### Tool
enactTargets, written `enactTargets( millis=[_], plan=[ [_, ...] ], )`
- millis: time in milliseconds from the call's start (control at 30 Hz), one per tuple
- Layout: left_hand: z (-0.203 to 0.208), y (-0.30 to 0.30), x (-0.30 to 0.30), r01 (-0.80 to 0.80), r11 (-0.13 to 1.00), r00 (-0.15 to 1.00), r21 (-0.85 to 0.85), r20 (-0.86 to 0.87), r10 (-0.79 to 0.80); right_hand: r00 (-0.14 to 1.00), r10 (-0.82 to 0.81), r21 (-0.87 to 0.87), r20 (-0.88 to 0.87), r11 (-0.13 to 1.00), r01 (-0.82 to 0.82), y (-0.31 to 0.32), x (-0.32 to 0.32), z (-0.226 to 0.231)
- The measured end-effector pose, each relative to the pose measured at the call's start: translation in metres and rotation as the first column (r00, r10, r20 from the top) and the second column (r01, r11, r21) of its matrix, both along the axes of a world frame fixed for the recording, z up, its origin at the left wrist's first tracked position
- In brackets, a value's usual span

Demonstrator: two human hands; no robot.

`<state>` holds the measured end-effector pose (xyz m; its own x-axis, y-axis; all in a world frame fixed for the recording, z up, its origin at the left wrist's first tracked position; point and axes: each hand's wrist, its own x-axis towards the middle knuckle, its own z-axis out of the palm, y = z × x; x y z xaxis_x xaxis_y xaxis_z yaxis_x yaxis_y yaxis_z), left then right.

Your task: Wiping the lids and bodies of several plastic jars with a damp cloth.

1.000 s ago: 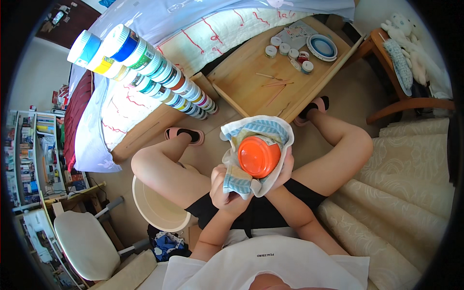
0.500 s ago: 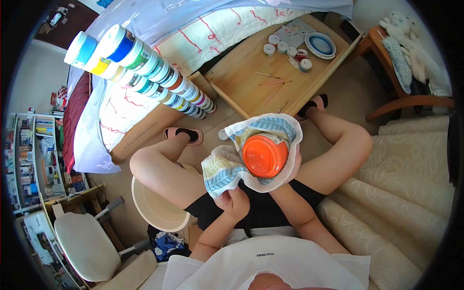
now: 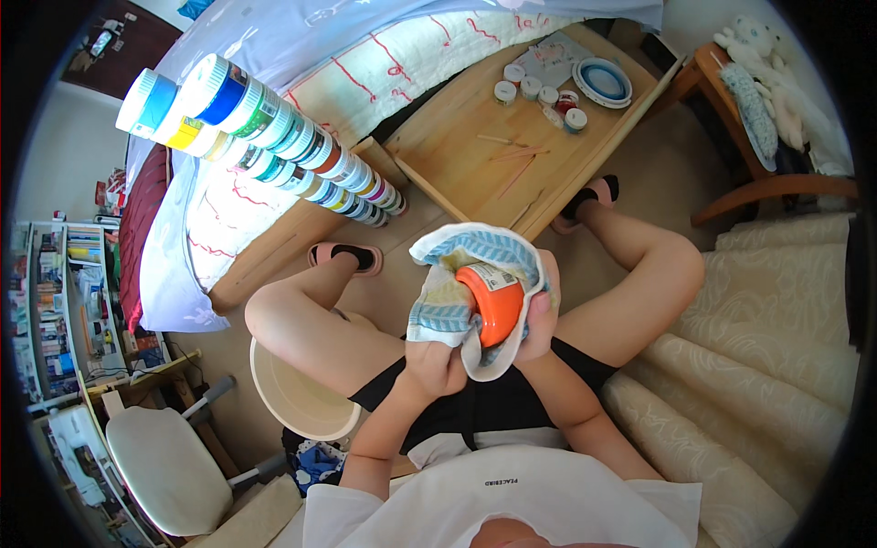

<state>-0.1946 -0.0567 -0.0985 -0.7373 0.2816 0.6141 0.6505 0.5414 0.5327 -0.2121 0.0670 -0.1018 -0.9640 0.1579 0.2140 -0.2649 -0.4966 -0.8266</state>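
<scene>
An orange paint jar with a pale label lies tilted in a blue, white and yellow patterned cloth, above my lap. My right hand is wrapped around the jar's right side, with the cloth between palm and jar. At the cloth's lower left corner, my left hand is closed on a bunched part of it, close beside the jar. The cloth hides the jar's far side and some of my fingers.
Two tall stacks of paint jars rise at the left front by the bed. An open wooden drawer holds small jars, thin sticks and a blue-and-white round container. A cream bucket stands by my left leg.
The jar has turned from showing its round orange face to showing its side and label. Both hands and the cloth have shifted, and more of my right hand shows.
</scene>
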Motion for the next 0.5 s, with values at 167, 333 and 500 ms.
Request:
enactTargets(
  millis=[167,333,500],
  plan=[
    [0.002,0.007,0.012,-0.132,0.984,0.991,0.118,0.010,0.132,0.972,-0.032,0.174,-0.231,0.982,0.073,0.002,-0.005,0.004],
    [0.015,0.007,0.024,-0.185,0.972,0.973,0.143,0.167,0.160,0.959,-0.102,0.170,-0.264,0.974,0.151,0.000,-0.001,0.009],
    [0.007,0.004,0.031,-0.228,0.878,0.926,0.420,0.373,0.062,0.951,-0.078,0.263,-0.299,0.951,0.161,0.002,-0.008,0.006]
  ],
)
